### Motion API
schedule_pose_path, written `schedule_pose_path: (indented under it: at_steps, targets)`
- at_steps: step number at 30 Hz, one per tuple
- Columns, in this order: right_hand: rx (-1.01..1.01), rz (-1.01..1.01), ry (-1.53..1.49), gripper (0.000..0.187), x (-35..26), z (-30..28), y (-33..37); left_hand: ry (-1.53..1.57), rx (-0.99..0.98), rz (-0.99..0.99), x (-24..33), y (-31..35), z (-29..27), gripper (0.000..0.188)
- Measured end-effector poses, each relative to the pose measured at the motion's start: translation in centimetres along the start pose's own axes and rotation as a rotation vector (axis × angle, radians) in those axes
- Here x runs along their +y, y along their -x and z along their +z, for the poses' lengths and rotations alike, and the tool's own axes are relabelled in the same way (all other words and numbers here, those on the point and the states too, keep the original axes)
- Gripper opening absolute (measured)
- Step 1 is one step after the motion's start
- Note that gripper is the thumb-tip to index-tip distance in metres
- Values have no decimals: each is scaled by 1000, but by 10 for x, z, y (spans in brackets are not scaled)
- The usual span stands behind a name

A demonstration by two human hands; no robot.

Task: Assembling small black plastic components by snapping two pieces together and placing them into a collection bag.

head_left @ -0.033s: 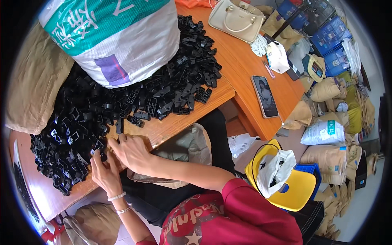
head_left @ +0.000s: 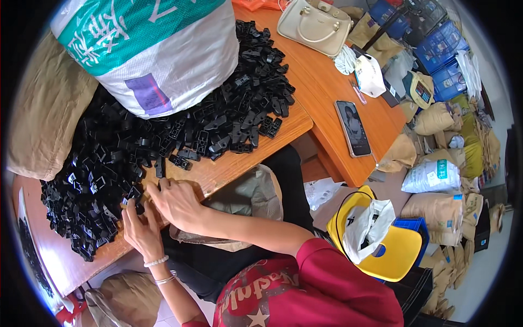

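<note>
A large heap of small black plastic parts point(head_left: 212, 122) covers the wooden table point(head_left: 283, 125). At the heap's near edge, my left hand point(head_left: 140, 233) is closed, its thumb and fingers around a black plastic part point(head_left: 139, 209). Just to its right, my right hand point(head_left: 177, 203) has bent fingers, their tips close to the left fingertips. A small dark bit shows by the right fingers; whether they grip it is hard to make out. Behind the hands, a big white and green woven sack point(head_left: 180, 71) stands on the heap.
A brown sack point(head_left: 49, 109) stands at the left. An open lined bag point(head_left: 245, 196) sits below the table's front edge, over my lap. On the right table lie a phone point(head_left: 353, 129) and a cream handbag point(head_left: 315, 27). A yellow stool point(head_left: 400, 253) holds a white bag point(head_left: 370, 231).
The fingers of both hands have shifted very slightly by the heap's edge. A dark bit now shows at my right fingers. All else stays in place.
</note>
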State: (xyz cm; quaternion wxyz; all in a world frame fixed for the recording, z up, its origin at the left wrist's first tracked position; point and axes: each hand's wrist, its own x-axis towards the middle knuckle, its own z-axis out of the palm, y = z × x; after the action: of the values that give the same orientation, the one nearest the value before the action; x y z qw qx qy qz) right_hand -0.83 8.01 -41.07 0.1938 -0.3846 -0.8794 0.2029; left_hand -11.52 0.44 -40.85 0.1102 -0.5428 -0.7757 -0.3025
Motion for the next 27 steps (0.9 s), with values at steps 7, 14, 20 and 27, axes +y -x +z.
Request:
schedule_pose_path:
  at_steps: [7,14,20,27]
  targets:
    - [222,-155,43,64,7,6,13,-55,-34,105,2,-4,4,38]
    - [280,-207,-20,53,13,21,10,37,-34,103,-1,-3,9,39]
    - [317,-138,2,44,14,22,2,-23,146,26,-4,2,13,37]
    - [353,-154,-42,46,18,18,3,421,134,10,8,25,10,33]
